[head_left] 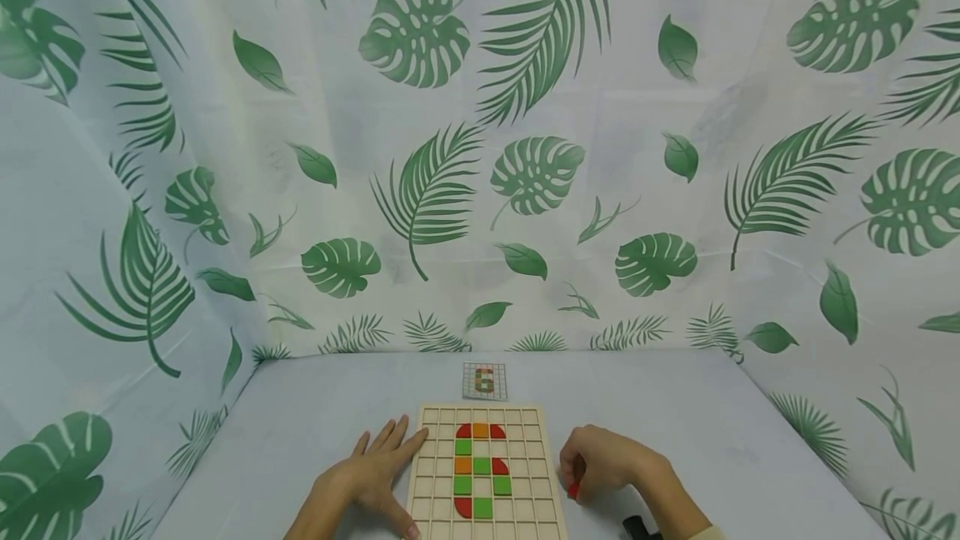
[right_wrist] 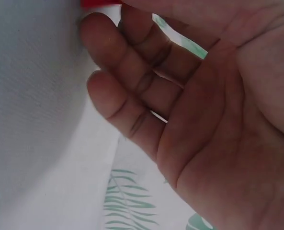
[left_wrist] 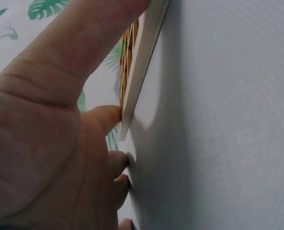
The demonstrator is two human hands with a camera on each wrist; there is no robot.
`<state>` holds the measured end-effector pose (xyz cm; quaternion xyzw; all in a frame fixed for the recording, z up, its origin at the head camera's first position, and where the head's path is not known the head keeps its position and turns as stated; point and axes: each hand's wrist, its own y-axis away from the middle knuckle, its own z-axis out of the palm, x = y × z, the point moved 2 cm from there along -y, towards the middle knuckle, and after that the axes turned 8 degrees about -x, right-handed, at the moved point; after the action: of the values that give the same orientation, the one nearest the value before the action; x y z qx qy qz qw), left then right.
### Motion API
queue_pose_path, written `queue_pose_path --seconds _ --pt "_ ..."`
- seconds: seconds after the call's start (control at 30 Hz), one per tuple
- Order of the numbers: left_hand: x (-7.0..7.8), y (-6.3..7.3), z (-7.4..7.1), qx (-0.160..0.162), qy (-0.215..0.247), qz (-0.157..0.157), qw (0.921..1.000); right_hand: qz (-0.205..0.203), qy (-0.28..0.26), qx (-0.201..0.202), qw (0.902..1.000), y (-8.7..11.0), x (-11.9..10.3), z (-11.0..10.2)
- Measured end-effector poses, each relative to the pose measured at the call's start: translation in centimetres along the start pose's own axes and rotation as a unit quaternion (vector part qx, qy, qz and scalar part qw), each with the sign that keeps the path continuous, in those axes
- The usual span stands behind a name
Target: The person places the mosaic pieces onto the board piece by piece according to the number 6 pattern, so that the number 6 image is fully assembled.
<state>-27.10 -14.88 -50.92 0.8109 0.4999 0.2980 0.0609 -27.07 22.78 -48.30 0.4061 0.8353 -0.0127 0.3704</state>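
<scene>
A square wooden grid board (head_left: 438, 511) lies on the table with red, orange and green tiles forming a 6-like figure, the green tile (head_left: 483, 508) being at its bottom. My left hand (head_left: 369, 477) has its fingers spread along the board's left edge, its thumb and index finger touching it. In the left wrist view, the thumb (left_wrist: 60, 52) reaches the side of the board (left_wrist: 144, 62). To the right of the board, my right hand (head_left: 607, 465) pinches a small red tile (head_left: 573, 491) close to the tabletop. Only a sliver of the red tile (right_wrist: 98, 3) shows in the right wrist view.
Behind the board lies a small pattern card (head_left: 484, 382) showing a similar figure on a grid. A black object (head_left: 636, 527) shows below the right wrist. A leaf-printed curtain (head_left: 540, 290) hangs behind and along both sides of the white table (head_left: 300, 407).
</scene>
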Motion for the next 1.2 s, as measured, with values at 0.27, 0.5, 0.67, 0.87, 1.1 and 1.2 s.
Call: queue_pose_path --seconds 0.27,0.5,0.67,0.87,1.1,1.2 --pt "-0.1 0.0 0.0 0.0 -0.001 0.004 1.0 -0.075 -0.034 0.05 0.9953 -1.2 0.0 -0.6" --pt "-0.1 0.0 0.1 0.0 -0.002 0.001 1.0 -0.136 -0.074 0.122 0.9804 -2.3 -1.8 -0.1" --pt "-0.1 -0.1 0.0 -0.001 -0.001 0.002 1.0 -0.159 -0.104 0.123 0.974 -2.8 -2.9 0.4" --pt "-0.2 -0.1 0.1 -0.003 0.0 0.005 1.0 -0.185 -0.115 0.073 0.9731 -3.5 -3.6 1.5" --pt "-0.2 -0.2 0.1 -0.002 0.001 -0.003 1.0 -0.148 -0.129 0.031 0.98 -4.4 -4.1 3.0" --pt "-0.1 -0.2 0.1 -0.001 0.004 -0.008 1.0 -0.153 -0.118 0.021 0.981 -4.6 -4.2 3.4"
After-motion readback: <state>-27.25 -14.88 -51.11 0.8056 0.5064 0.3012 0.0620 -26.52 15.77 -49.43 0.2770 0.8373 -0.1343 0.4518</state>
